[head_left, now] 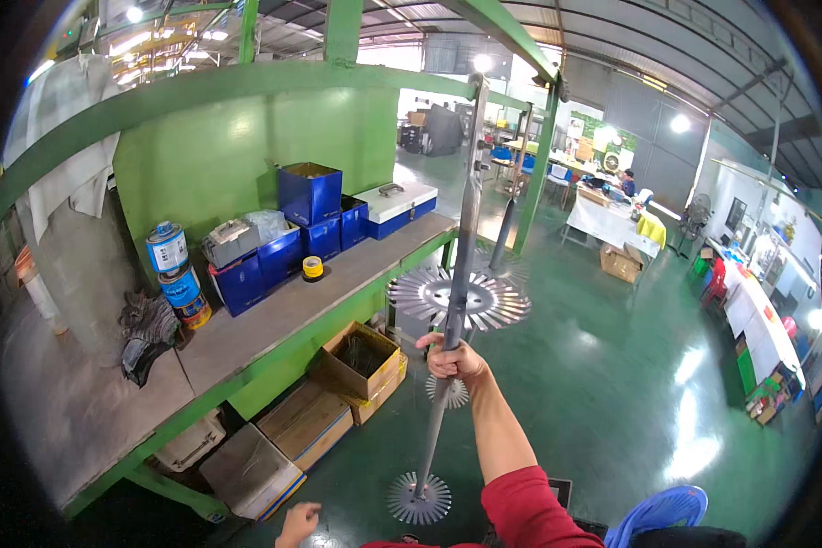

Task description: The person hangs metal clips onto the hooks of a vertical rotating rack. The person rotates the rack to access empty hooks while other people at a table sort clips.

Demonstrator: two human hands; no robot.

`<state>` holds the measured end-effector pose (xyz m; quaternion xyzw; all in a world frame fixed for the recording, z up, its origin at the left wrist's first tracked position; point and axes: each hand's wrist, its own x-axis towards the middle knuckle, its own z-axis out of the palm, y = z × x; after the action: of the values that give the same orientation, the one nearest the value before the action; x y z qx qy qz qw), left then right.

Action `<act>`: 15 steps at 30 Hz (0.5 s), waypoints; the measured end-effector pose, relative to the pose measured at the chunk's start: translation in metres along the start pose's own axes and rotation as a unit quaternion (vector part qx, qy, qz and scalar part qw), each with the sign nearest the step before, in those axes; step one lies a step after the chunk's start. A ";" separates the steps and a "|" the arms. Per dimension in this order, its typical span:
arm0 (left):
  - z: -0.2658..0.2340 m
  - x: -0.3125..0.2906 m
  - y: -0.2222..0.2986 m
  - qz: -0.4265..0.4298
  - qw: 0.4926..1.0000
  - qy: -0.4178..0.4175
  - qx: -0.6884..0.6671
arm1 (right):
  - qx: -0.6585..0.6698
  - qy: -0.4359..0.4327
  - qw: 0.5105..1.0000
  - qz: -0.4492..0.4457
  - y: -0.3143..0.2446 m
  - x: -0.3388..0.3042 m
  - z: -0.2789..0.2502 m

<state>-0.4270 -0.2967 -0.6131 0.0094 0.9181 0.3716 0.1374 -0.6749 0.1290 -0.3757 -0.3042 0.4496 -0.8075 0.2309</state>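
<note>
A long grey metal pole (pixel 467 215) stands slightly tilted in front of me, and my right hand (pixel 454 359) is wrapped round its shaft. Just above that hand, a broad slotted metal disc (pixel 498 301) surrounds the pole. At the pole's lower end is another slotted disc (pixel 418 498), near the floor. A smaller slotted disc (pixel 457 393) shows partly behind the shaft below my hand; which pole it belongs to I cannot tell. My left hand (pixel 300 522) is low by the lower edge, fingers loosely curled, with nothing visible in it.
Left runs a green-framed bench (pixel 274 320) with blue bins (pixel 309 196), stacked cans (pixel 175 274), yellow tape (pixel 312 267) and dark gloves (pixel 148 333). Boxes (pixel 361 361) sit beneath. A second pole (pixel 504 228) stands behind mine. A blue plastic chair (pixel 662 519) is at lower right.
</note>
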 end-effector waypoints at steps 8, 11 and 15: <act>0.048 0.014 -0.090 -0.055 0.993 -0.100 0.027 | -0.181 0.104 0.978 0.003 0.009 0.028 -0.022; 0.042 0.045 -0.078 -0.039 0.993 -0.110 0.035 | -0.310 0.240 0.917 0.073 0.009 0.037 -0.031; 0.041 0.079 -0.064 -0.002 0.990 -0.139 0.001 | -0.376 0.305 0.872 0.064 0.018 0.042 -0.046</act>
<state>-0.4867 -0.3060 -0.7041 0.0592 0.8905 0.3654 0.2646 -0.7350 0.1203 -0.3981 -0.0768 0.7861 -0.6133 0.0017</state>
